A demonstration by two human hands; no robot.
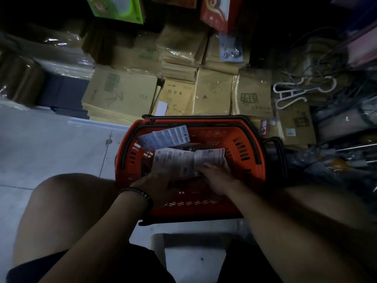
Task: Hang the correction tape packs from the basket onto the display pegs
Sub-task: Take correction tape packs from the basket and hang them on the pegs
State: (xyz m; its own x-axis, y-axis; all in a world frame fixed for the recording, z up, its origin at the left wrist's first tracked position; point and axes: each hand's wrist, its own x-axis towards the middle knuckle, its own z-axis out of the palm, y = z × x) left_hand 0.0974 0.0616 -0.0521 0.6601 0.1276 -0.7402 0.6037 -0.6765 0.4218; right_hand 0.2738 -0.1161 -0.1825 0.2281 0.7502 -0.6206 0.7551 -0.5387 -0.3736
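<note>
Packs (173, 162) of correction tape lie inside the red basket (251, 139), which stands on the floor (51, 144) at the centre of the view, between the person's knees and the stacked notebooks (122, 92) at 12 o'clock. They look like thin printed cards, probably each with a small plastic blister on the side turned down. That would make them light, fairly stiff yet bendable, and glossy enough to slide on one another, so a loosely pinched bunch would likely spill. The safest hold is probably at a card's edge, thumb over and fingers under, leaving the top free for a peg; no hang hole can be made out here. By count there are one basket, two hands and two clusters of packs. At 11 o'clock in the basket is a fan (167, 137) of overlapping bluish cards, perhaps four or five. The nearer cluster shows two or three grey-white cards, but no exact count can be made. The left hand (155, 184) reaches under that cluster's 7 o'clock edge, its finger ends hidden. The right hand (216, 178) lays its fingertips (206, 166) on the 4 o'clock corner. Whether either hand pinches a card cannot be told. No pegs are in view.
</note>
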